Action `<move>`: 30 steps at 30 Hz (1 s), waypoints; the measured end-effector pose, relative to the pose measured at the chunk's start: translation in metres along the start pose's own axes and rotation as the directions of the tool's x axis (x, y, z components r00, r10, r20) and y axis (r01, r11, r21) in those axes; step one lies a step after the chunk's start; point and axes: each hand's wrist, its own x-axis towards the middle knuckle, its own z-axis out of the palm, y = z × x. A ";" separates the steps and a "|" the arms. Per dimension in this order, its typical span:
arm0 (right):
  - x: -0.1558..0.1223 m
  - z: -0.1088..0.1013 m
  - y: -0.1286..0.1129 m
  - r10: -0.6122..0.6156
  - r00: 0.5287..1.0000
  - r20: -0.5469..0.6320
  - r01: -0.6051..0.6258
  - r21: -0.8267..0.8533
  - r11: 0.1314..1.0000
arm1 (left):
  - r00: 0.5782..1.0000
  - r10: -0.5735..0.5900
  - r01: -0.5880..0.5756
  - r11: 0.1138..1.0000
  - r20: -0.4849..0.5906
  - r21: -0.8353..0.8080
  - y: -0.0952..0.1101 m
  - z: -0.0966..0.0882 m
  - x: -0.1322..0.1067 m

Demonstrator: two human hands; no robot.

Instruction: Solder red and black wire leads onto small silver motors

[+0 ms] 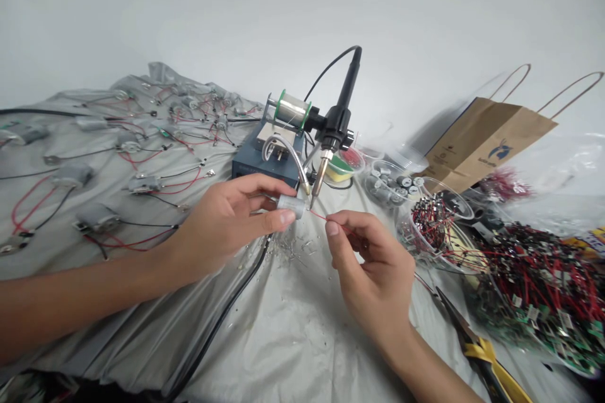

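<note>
My left hand point(231, 214) pinches a small grey motor point(292, 204) between thumb and fingers, holding it just under the tip of a mounted soldering iron point(326, 164). My right hand point(373, 258) pinches a thin red wire point(319, 215) whose end reaches the motor at the iron's tip. The iron hangs from a black holder on a blue soldering station point(258, 160). A solder spool point(292, 110) sits on top of the station, and a metal feed tube point(293, 157) curves down toward the tip.
Several finished motors with red and black wires point(142, 184) lie on the grey cloth at left. Clear tubs of wired parts point(437, 220), a pile of small boards point(543, 283), a brown paper bag point(486, 138) and yellow-handled pliers point(482, 352) crowd the right. A black cable point(222, 321) runs forward.
</note>
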 end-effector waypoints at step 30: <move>0.000 -0.003 0.001 -0.104 0.994 -0.045 0.103 -0.023 0.994 | 1.000 -0.022 0.022 0.999 0.012 -0.032 0.003 0.000 -0.004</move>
